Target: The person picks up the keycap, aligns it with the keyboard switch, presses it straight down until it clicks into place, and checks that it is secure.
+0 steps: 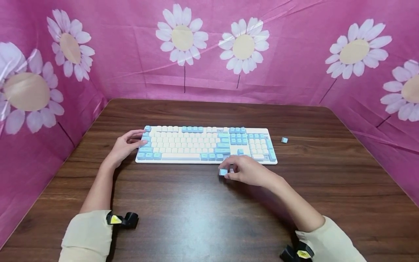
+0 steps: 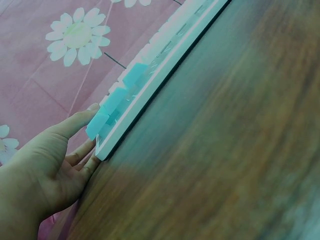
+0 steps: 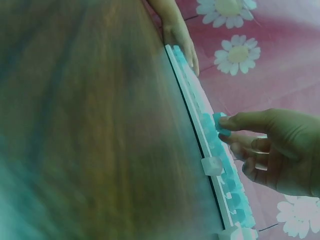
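A full-size keyboard [image 1: 183, 155] with white and light-blue keycaps lies on the wooden table. At its left end, my left hand [image 1: 126, 145] rests its thumb on the edge keys, the other fingers against the side. Just in front of the keyboard's right half, my right hand [image 1: 250, 170] pinches a light-blue keycap [image 3: 218, 121] between thumb and forefinger. In the right wrist view, a pale loose keycap [image 3: 212, 166] shows by the keyboard's front edge, below the pinching fingers. A second pale keycap [image 3: 231, 233] appears at the bottom of that view.
One loose keycap [image 1: 284, 140] lies on the table to the right of the keyboard. The dark wooden table [image 1: 183, 214] reaches back to a pink cloth [image 1: 131, 47] with white flowers, which hangs at the back and both sides. Black wrist cameras sit by both sleeves.
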